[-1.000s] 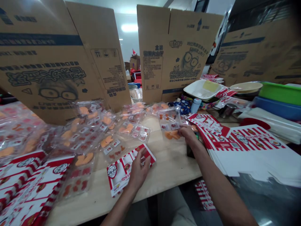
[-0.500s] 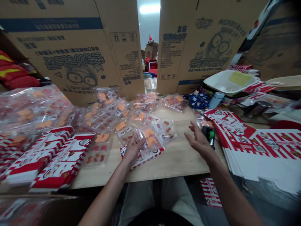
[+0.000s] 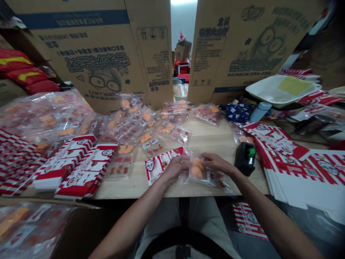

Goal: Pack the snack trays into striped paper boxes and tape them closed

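A clear plastic packet with orange pieces and small reddish items lies near the table's front edge, between my two hands. My left hand is closed on the packet's left edge, the fingers pinched together. My right hand rests on its upper right part with the fingers bent over it; the fingertips' grip is partly hidden. Under and beside my left forearm is a red-and-white printed card sleeve, flat on the wood. Right of my right hand stands a black tape dispenser with a green core.
Several similar packets are heaped at the back and left. Stacks of folded red-and-white boxes lie at left, and flat printed sheets at right. Large cardboard cartons wall off the back. A white basket sits back right.
The packet has moved off the card sleeve to the right and toward me. My right hand has come in from the right onto it, and the view has shifted.
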A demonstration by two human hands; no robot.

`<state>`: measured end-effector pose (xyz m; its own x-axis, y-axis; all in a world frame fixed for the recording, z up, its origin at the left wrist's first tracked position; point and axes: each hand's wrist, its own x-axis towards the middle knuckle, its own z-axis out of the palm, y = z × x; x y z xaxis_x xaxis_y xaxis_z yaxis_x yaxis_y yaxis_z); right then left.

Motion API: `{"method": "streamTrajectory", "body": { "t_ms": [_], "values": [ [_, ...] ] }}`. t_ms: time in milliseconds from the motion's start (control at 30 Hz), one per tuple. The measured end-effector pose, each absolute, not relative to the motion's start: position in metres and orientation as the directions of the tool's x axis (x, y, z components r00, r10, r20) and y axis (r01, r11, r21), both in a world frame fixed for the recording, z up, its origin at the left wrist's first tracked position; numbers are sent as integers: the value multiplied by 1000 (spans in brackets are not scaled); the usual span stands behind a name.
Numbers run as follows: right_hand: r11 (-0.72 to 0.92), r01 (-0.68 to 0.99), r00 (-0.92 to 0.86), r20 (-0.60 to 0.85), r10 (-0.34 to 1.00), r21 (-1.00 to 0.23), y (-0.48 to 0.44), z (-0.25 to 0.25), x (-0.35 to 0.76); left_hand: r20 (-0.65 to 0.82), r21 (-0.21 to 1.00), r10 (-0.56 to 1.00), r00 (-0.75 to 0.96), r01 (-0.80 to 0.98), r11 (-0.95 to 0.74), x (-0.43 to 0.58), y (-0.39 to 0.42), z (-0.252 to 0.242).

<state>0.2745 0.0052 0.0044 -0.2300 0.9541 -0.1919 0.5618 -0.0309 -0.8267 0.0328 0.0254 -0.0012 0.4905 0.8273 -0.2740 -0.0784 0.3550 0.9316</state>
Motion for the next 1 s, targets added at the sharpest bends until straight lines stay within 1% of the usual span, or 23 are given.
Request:
{"method": "streamTrajectory", "body": {
  "t_ms": [33, 67, 100, 133, 167, 200, 233, 267, 300, 333, 400, 467, 500, 533, 600, 633, 700, 767, 867, 933, 1000],
  "values": [
    [-56, 546, -204, -198, 959, -836, 6, -2, 277, -265, 940, 838, 477, -66, 335, 34, 25, -2],
    [-81, 545, -166, -201, 965, -835, 5, -7, 281, -234, 961, 857, 459, -26, 276, 32, 26, -2],
    [-105, 549, -112, -198, 974, -829, 5, -10, 287, -183, 983, 877, 445, 57, 177, 28, 30, -1],
    [-133, 555, -43, -188, 981, -821, 4, -12, 294, -129, 981, 888, 441, 187, 50, 21, 35, 1],
    [-160, 566, 36, -170, 985, -809, 4, -11, 302, -89, 933, 885, 457, 349, -87, 14, 41, 3],
    [-188, 582, 117, -147, 982, -791, 4, -10, 310, -85, 837, 870, 485, 509, -203, 7, 48, 4],
    [-215, 602, 194, -121, 974, -769, 5, -7, 318, -113, 717, 853, 510, 636, -286, 0, 54, 4],
    [-243, 622, 263, -94, 960, -744, 6, -3, 326, -159, 616, 838, 521, 716, -328, -5, 60, 5],
    [-272, 640, 325, -67, 943, -719, 7, 2, 331, -198, 545, 827, 527, 760, -353, -8, 63, 5],
    [-296, 654, 374, -43, 927, -696, 8, 8, 334, -220, 507, 818, 531, 779, -369, -11, 65, 6],
    [-330, 676, 438, -1, 899, -658, 6, 22, 334, -207, 506, 805, 555, 766, -398, -15, 62, 13],
    [-330, 690, 474, 57, 879, -645, -1, 40, 327, -139, 563, 800, 584, 711, -421, -24, 55, 25],
    [-303, 691, 481, 104, 870, -656, -5, 50, 321, -86, 603, 798, 596, 669, -435, -30, 51, 32],
    [-254, 685, 479, 160, 863, -682, -11, 61, 315, -21, 643, 793, 608, 616, -455, -38, 47, 40],
    [-96, 650, 459, 288, 841, -754, -21, 85, 300, 117, 700, 777, 619, 504, -507, -54, 42, 52],
    [-10, 629, 446, 350, 824, -778, -26, 97, 292, 176, 708, 766, 618, 461, -534, -62, 41, 57],
    [118, 607, 420, 444, 792, -786, -34, 119, 274, 262, 692, 752, 605, 425, -584, -73, 39, 62],
    [191, 630, 381, 514, 769, -753, -40, 135, 255, 310, 663, 746, 589, 428, -614, -78, 38, 62],
    [252, 701, 256, 565, 784, -667, -50, 147, 230, 324, 637, 744, 584, 447, -628, -78, 35, 60],
    [289, 752, 136, 568, 812, -593, -58, 147, 218, 326, 609, 737, 592, 465, -642, -78, 34, 59],
    [312, 795, 10, 525, 851, -520, -65, 145, 212, 341, 551, 715, 610, 486, -678, -77, 32, 58]
  ]
}}
